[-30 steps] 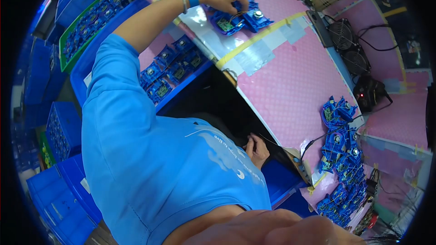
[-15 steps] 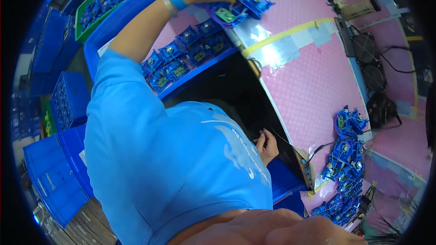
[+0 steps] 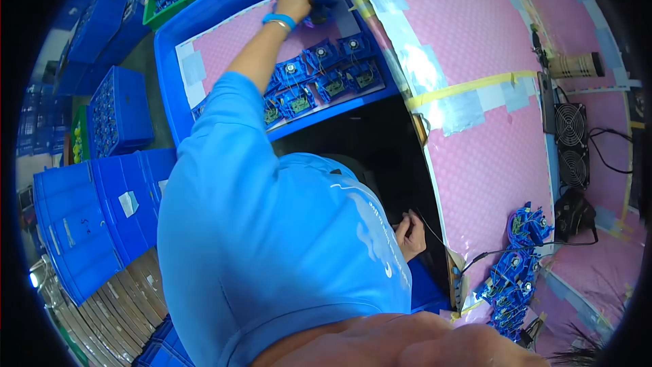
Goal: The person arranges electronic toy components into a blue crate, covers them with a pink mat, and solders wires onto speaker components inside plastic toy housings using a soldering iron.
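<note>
Head view: at the far left, closed blue bins (image 3: 112,211) stand in front of a blue crate (image 3: 132,126) filled with small blue parts. Just beyond, a green crate (image 3: 153,18) holds blue circuit-bearing units. To its right, the large blue tray (image 3: 167,71) is lined with a pink sheet (image 3: 227,51). Over this sheet, the left hand (image 3: 294,4) pinches the edge of a blue housing assembly (image 3: 322,11), located at the tray's far right corner; shadow and blur hide the exact contact points. Nearer the body, two rows of similar units (image 3: 291,68) lie in the tray. The right hand (image 3: 411,236) is at the waist beside the workbench (image 3: 489,163), fingers bent toward the thumb; whether they hold anything cannot be told. At the bench's near right, further blue assemblies (image 3: 517,261) form a heap below two black fans (image 3: 570,126).
</note>
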A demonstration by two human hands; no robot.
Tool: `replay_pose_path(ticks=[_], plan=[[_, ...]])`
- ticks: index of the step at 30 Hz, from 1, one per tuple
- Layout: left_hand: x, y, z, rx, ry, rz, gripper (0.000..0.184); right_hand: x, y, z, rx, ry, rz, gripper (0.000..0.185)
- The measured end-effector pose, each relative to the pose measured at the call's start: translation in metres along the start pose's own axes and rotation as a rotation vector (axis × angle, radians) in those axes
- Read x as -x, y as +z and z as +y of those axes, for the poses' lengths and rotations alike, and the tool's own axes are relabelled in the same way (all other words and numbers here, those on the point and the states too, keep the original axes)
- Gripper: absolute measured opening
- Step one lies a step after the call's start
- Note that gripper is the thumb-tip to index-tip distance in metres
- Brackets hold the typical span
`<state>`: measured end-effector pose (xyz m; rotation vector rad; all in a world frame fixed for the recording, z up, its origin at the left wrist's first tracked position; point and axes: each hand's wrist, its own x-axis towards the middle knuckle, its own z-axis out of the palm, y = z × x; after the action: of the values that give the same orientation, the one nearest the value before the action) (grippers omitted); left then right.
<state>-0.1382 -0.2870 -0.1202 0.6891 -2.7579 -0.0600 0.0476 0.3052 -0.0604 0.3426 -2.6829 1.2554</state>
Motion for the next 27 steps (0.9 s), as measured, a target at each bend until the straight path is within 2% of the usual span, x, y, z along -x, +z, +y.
replay_pose_path(ticks=[1,2,4,5,7,8,10,11,13,14,15,17,19,21,22,24,25,27], plan=[[-0.008,0.026,0.004,-0.023,-0.042,0.040,0.022,0.001,0.000,0.000,0.001,-0.007,0.005,0.015],[-0.008,0.020,0.020,0.035,-0.065,-0.104,0.024,0.001,-0.002,0.001,0.007,0.028,-0.021,0.015],[-0.003,-0.003,0.041,0.065,-0.011,-0.197,0.022,0.002,-0.002,0.001,0.018,0.060,-0.024,0.017],[-0.004,-0.034,0.057,0.061,0.029,-0.110,0.021,0.003,-0.002,0.002,0.017,0.053,-0.017,0.017],[-0.013,-0.089,0.084,0.048,-0.022,0.146,0.019,0.003,-0.002,0.004,0.031,0.086,-0.017,0.017],[-0.023,-0.097,0.078,0.057,0.092,0.306,0.017,0.003,0.002,0.003,0.046,0.077,0.024,0.017],[-0.036,-0.131,0.093,0.316,0.251,0.671,0.016,-0.002,0.002,-0.006,0.062,0.110,0.026,0.017],[-0.057,-0.129,0.089,0.297,0.258,0.583,0.017,-0.006,0.003,-0.010,0.068,0.138,0.020,0.017],[-0.086,-0.145,0.106,0.329,0.324,0.575,0.017,-0.009,0.008,-0.007,0.089,0.096,0.011,0.017],[-0.099,-0.150,0.118,0.199,0.346,0.584,0.022,-0.011,0.008,-0.005,0.115,0.064,0.001,0.018],[-0.110,-0.156,0.126,0.199,0.344,0.596,0.022,-0.012,0.008,-0.004,0.133,0.051,-0.016,0.018],[-0.127,-0.164,0.138,0.143,0.249,0.392,0.024,-0.013,0.012,-0.003,0.125,0.032,0.010,0.017],[-0.147,-0.144,0.139,0.173,0.245,0.360,0.024,-0.014,0.012,-0.002,0.153,-0.031,0.035,0.017],[-0.175,-0.120,0.141,0.198,0.271,0.231,0.023,-0.012,0.012,0.000,0.155,-0.023,0.056,0.017],[-0.181,-0.109,0.142,0.198,0.277,0.232,0.023,-0.010,0.012,0.001,0.154,-0.012,0.069,0.018],[-0.170,-0.112,0.152,0.182,0.352,0.201,0.024,-0.010,0.008,-0.007,0.147,0.030,0.056,0.017],[-0.171,-0.109,0.150,0.105,0.478,0.237,0.026,-0.010,0.008,-0.009,0.142,0.066,0.041,0.017],[-0.128,-0.145,0.166,0.082,0.493,0.303,0.025,-0.009,0.008,-0.003,0.157,0.042,0.032,0.017]])
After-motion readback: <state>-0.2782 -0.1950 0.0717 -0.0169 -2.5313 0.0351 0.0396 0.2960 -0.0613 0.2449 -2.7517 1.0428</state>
